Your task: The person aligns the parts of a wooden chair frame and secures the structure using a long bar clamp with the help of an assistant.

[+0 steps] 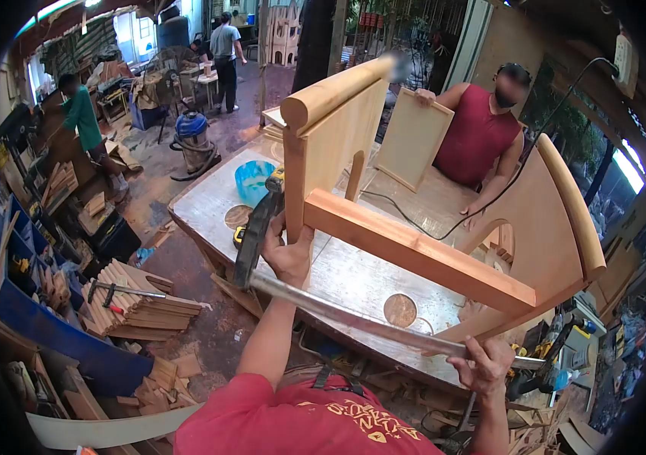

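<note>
Metal bar (353, 319) runs through loosely curled right fingers (477, 350), its clamp head (250, 243) beside left fingers (276, 226) gripping a post (295, 178).

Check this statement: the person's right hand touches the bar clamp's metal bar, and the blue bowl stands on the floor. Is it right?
The blue bowl is wrongly placed: the head view shows it on the worktable. The right hand does touch the clamp's metal bar.

just beyond the left grip (289, 254), a light-blue tub (250, 182) stands on the worktop (209, 205); farther off, a blue-topped vacuum (194, 138) sits on the floor (241, 140). down and left of that grip, a bar clamp (113, 293) lies across stacked timber (139, 311) beside a long blue bin (103, 368).
</note>
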A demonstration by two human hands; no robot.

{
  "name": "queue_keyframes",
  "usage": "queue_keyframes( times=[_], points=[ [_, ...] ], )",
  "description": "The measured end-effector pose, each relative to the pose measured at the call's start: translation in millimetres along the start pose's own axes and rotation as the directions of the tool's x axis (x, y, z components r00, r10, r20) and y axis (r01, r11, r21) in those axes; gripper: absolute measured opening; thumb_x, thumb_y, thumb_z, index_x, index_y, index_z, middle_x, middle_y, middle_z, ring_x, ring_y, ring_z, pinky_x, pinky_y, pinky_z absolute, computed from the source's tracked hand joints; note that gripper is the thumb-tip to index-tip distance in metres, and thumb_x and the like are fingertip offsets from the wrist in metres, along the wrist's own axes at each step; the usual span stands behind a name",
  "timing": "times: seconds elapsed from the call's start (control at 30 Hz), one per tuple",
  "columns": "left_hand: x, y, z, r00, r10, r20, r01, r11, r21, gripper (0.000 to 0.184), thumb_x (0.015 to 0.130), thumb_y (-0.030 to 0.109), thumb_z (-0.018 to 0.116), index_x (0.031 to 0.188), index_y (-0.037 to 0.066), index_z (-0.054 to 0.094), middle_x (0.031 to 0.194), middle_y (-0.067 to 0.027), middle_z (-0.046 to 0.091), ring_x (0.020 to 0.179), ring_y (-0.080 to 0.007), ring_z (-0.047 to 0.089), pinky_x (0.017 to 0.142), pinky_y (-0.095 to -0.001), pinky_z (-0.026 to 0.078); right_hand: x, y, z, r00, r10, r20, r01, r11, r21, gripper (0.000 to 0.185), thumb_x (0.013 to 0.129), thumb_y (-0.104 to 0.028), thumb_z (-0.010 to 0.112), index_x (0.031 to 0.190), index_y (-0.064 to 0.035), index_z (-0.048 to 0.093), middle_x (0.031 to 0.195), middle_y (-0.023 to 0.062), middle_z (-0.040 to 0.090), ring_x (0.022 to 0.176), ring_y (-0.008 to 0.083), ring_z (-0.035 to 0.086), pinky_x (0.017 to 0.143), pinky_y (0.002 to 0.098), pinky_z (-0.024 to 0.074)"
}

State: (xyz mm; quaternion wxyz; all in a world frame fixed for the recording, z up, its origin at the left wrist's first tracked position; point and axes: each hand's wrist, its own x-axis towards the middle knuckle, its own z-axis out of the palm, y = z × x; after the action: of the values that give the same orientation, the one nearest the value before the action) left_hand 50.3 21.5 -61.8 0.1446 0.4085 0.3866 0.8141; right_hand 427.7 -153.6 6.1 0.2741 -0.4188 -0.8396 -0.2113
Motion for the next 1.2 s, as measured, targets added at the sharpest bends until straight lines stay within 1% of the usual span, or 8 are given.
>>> queue_keyframes(
  times=[0.2, 0.3, 0.4, 0.43, 0.5, 0.87, 0.9, 1.2],
  points=[
    [1.1, -18.4, -1.8, 0.992, 0.119, -0.046, -0.117, 0.992, 0.047, 0.039, 0.081, 0.012, 0.077, 0.113, -0.003, 0.061, 0.105, -0.0090, 0.065, 0.096, -0.0181, 0.059, 0.091, -0.0378, 0.047, -4.1, -5.3, -25.5, 0.981, 0.032, 0.192, -0.042, 0.998, 0.048, 0.048, 0.066, -0.046, 0.083, 0.096, -0.0108, 0.070, 0.062, 0.0038, 0.047, 0.053, 0.0235, 0.048, 0.049, 0.0371, 0.0380],
    [5.5, -107.9, -45.1, 0.974, -0.226, 0.025, 0.200, 0.800, -0.566, 0.037, 0.088, 0.008, 0.062, 0.122, -0.005, 0.058, 0.112, -0.0137, 0.064, 0.098, -0.0255, 0.063, 0.088, -0.0429, 0.054, -6.9, -8.6, -35.2, 0.977, 0.049, 0.207, -0.074, 0.990, 0.116, 0.043, 0.071, -0.046, 0.081, 0.104, -0.0199, 0.072, 0.059, 0.0015, 0.048, 0.050, 0.0202, 0.048, 0.045, 0.0365, 0.0362],
    [18.8, -78.6, -36.6, 0.965, -0.237, 0.113, 0.262, 0.852, -0.454, 0.030, 0.093, 0.005, 0.058, 0.120, -0.007, 0.056, 0.111, -0.0133, 0.063, 0.094, -0.0252, 0.063, 0.086, -0.0422, 0.056, -5.4, -12.0, -45.7, 0.976, 0.068, 0.206, -0.099, 0.985, 0.143, 0.042, 0.077, -0.046, 0.077, 0.107, -0.0174, 0.071, 0.057, 0.0028, 0.051, 0.048, 0.0217, 0.054, 0.042, 0.0366, 0.0390],
    [12.5, -68.7, -29.3, 1.000, 0.012, 0.008, -0.013, 0.999, 0.043, 0.028, 0.094, 0.007, 0.061, 0.117, -0.008, 0.056, 0.110, -0.0131, 0.064, 0.091, -0.0235, 0.064, 0.084, -0.0402, 0.056, -6.5, -13.9, -49.5, 0.977, 0.086, 0.194, -0.118, 0.980, 0.160, 0.041, 0.077, -0.046, 0.077, 0.106, -0.0175, 0.071, 0.058, 0.0028, 0.051, 0.049, 0.0215, 0.056, 0.043, 0.0371, 0.0399],
    [15.2, -59.0, -22.7, 0.999, -0.013, -0.032, 0.011, 0.997, -0.078, 0.021, 0.089, 0.004, 0.070, 0.103, -0.009, 0.063, 0.102, -0.0131, 0.067, 0.088, -0.0208, 0.064, 0.080, -0.0328, 0.056, -8.8, -14.5, -47.1, 0.985, 0.124, 0.122, -0.147, 0.968, 0.202, 0.040, 0.077, -0.046, 0.077, 0.105, -0.0181, 0.072, 0.058, 0.0022, 0.051, 0.049, 0.0213, 0.055, 0.043, 0.0362, 0.0392],
    [14.7, -41.6, -18.5, 0.998, 0.065, 0.010, -0.064, 0.995, -0.081, 0.027, 0.092, 0.011, 0.068, 0.110, -0.009, 0.063, 0.107, -0.0097, 0.066, 0.086, -0.0183, 0.060, 0.079, -0.0333, 0.050, -31.8, -27.9, -21.5, 0.988, 0.157, -0.001, -0.155, 0.978, 0.139, 0.044, 0.070, -0.048, 0.082, 0.102, -0.0199, 0.071, 0.063, -0.0031, 0.052, 0.051, 0.0152, 0.053, 0.044, 0.0307, 0.0377],
    [18.1, -60.7, -29.6, 1.000, -0.008, 0.019, 0.010, 0.998, -0.065, 0.036, 0.091, 0.011, 0.070, 0.119, -0.010, 0.059, 0.120, -0.0126, 0.062, 0.098, -0.0199, 0.060, 0.086, -0.0346, 0.049, -34.2, -31.7, -22.4, 0.987, 0.160, -0.007, -0.157, 0.978, 0.138, 0.044, 0.070, -0.048, 0.082, 0.103, -0.0200, 0.070, 0.064, -0.0032, 0.052, 0.051, 0.0153, 0.053, 0.045, 0.0307, 0.0377],
    [8.1, -24.7, -6.0, 0.994, 0.108, 0.007, -0.107, 0.991, -0.074, 0.038, 0.094, 0.009, 0.064, 0.128, -0.005, 0.053, 0.125, -0.0144, 0.060, 0.108, -0.0215, 0.059, 0.094, -0.0342, 0.051, -46.1, -65.7, 1.6, 0.976, 0.198, -0.086, -0.187, 0.975, 0.122, 0.039, 0.072, -0.046, 0.079, 0.097, -0.0172, 0.070, 0.067, -0.0006, 0.051, 0.055, 0.0189, 0.054, 0.049, 0.0342, 0.0401]
  ],
)
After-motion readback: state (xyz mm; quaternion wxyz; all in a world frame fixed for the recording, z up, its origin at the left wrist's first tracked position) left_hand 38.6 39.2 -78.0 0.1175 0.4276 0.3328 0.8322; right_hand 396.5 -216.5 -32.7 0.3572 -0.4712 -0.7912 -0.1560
